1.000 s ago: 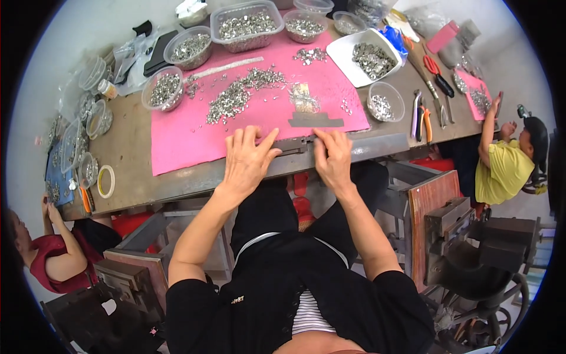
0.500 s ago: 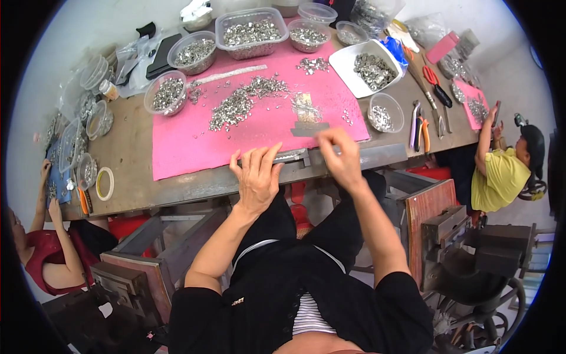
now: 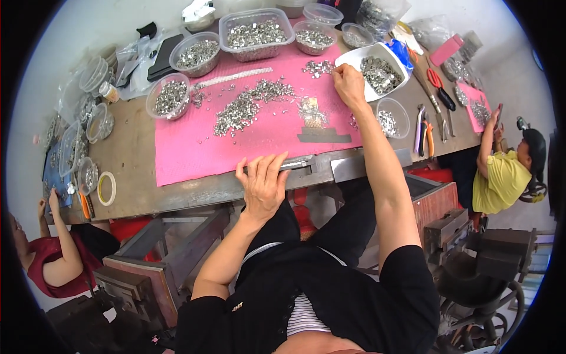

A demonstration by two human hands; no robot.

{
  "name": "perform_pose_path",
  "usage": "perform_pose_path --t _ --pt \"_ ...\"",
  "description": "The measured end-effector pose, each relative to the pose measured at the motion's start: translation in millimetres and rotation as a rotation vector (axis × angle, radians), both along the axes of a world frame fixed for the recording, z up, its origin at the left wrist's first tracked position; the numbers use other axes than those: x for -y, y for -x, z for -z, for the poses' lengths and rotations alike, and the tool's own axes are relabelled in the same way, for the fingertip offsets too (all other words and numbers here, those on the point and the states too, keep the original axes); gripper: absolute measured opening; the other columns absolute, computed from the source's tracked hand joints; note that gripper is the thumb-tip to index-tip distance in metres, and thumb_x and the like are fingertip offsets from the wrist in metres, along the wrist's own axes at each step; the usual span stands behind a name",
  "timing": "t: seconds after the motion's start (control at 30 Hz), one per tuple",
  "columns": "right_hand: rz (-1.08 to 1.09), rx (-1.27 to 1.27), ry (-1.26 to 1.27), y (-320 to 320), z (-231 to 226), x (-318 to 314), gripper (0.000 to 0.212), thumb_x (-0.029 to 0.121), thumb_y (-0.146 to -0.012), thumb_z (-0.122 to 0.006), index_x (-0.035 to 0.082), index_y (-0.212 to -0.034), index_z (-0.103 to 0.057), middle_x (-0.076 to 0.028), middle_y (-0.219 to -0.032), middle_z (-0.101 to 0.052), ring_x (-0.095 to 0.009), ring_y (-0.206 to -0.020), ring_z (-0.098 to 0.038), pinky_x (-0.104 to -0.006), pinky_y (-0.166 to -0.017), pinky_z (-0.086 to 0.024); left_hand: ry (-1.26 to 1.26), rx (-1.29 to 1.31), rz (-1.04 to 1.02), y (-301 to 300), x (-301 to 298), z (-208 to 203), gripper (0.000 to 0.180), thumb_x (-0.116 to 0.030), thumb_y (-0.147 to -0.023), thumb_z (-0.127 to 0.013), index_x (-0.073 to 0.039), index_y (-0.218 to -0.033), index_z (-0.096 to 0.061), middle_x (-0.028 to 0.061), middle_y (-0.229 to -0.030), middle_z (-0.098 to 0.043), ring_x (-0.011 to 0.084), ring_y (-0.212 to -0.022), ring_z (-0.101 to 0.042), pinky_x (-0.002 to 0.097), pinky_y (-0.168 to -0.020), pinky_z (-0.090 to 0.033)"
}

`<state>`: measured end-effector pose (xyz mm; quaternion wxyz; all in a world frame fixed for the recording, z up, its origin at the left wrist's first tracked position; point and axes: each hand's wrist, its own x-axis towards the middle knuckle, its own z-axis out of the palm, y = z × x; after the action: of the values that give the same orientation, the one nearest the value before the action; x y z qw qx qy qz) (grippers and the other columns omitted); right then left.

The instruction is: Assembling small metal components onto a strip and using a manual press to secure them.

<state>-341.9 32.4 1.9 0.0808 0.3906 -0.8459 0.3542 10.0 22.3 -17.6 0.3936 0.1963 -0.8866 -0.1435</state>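
Metal fixture [image 3: 302,169], slim and grey, sat on the near edge of the bench [image 3: 132,147], at five o'clock from the middle of the pink mat [image 3: 194,156]. The left hand [image 3: 263,186] was at its left end with the grip spread, fingers fanned and pointing away from the body. A bare metal plate [image 3: 361,167] lay just to the fixture's three o'clock.

The right hand [image 3: 351,87] had reached out to two o'clock, at the left side of the white tray [image 3: 349,57] of metal pieces. Its fingers were bunched; whether that grip pinched a piece, I cannot tell.

A loose heap of small silvery pieces [image 3: 239,113] covered the mat's centre, and a flat grey strip [image 3: 324,135] lay toward four o'clock. A filled rectangular container [image 3: 225,35] stood at twelve o'clock, a round tub [image 3: 152,105] at nine and a smaller tub [image 3: 403,112] at three, with orange-handled pliers [image 3: 430,141] farther out beyond it. A tape roll [image 3: 107,200] lay at eight o'clock. Co-workers in yellow [image 3: 501,180] and dark red [image 3: 59,265] sat at opposite sides.
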Motion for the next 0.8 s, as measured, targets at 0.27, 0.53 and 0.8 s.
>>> perform_pose_path --t 0.27,0.53,0.8 --pt "-0.108 -0.016 -0.037 -26.0 -5.8 -35.3 0.015 0.016 -0.084 -0.076 0.002 -0.089 -0.074 -0.019 -0.086 -0.07 -0.036 -0.082 -0.068 -0.0463 -0.077 -0.052 -0.01 -0.003 -0.005 -0.5 1.9 0.1 0.054 -0.017 -0.082 -0.079 -0.013 -0.133 -0.062 0.0035 -0.115 -0.063 0.023 -0.109 -0.058 0.0506 -0.109 -0.028" --pt "-0.087 -0.097 -0.093 -32.5 -6.6 -34.2 0.02 0.023 -0.085 -0.076 0.004 -0.088 -0.074 -0.018 -0.088 -0.07 -0.037 -0.084 -0.068 -0.0506 -0.08 -0.049 -0.002 0.001 -0.009 0.4 1.3 -2.3 0.055 -0.017 -0.082 -0.08 -0.011 -0.134 -0.061 0.0041 -0.115 -0.064 0.0234 -0.109 -0.058 0.0495 -0.109 -0.028" --pt "-0.298 0.305 0.003 -102.4 -47.6 -57.1 0.022 0.02 -0.092 -0.069 -0.002 -0.095 -0.07 -0.016 -0.087 -0.071 -0.028 -0.08 -0.069 -0.0392 -0.078 -0.052 -0.006 -0.016 -0.015 0.0 1.2 2.0 0.058 -0.016 -0.081 -0.079 -0.012 -0.136 -0.06 0.0038 -0.113 -0.064 0.0232 -0.106 -0.059 0.0497 -0.109 -0.029"
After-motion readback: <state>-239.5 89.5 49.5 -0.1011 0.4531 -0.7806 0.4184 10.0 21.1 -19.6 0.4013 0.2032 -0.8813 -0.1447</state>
